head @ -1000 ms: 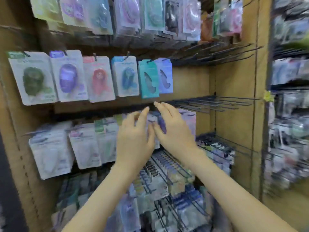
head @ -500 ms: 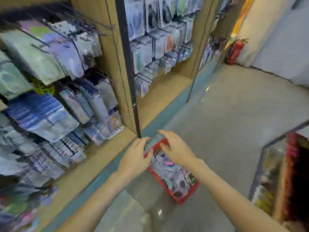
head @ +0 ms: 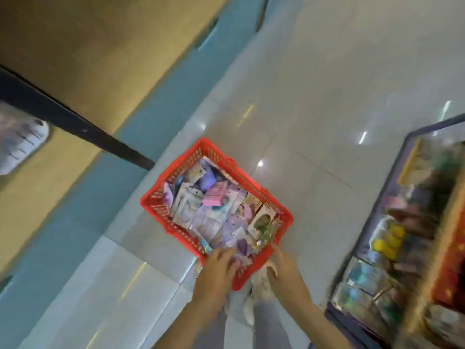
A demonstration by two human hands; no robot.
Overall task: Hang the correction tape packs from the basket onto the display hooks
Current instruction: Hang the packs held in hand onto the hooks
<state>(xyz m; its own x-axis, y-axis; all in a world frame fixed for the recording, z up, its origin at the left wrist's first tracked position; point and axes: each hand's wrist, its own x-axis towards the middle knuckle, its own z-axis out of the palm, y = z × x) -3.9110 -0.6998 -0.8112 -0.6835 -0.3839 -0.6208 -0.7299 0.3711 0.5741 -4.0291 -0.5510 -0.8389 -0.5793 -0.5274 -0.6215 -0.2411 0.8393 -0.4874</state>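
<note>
You are looking straight down at the tiled floor (head: 327, 96). The wooden shelving unit (head: 88, 59) runs along your left, and a second display stand (head: 415, 235) of blurred goods is on your right. No display hooks show in this view, so you cannot read from here how many packs already hang. Only one blurred shelf pack (head: 20, 144) peeks in at the far left edge.

The red basket (head: 156, 200) stands on the floor between the two units, just in front of your feet. It holds a loose, overlapping heap of correction tape packs (head: 201, 217) that covers its bottom from wall to wall. A pink pack (head: 215, 197) lies on top near the middle. Judging by that heap, most of the job is ahead of you: many packs are left to lift out and hang, probably over several trips.

Your left hand (head: 219, 268) is at the near rim of the basket, its fingers reaching down over the packs at that end. Your right hand (head: 284, 268) is beside the near right corner, just outside the rim. Both are motion-blurred, so I cannot tell whether either grip is spread, pressed together or pinching a pack. The step in hand looks like picking the next pack or packs. Nothing is seen lifted clear of the basket yet.
</note>
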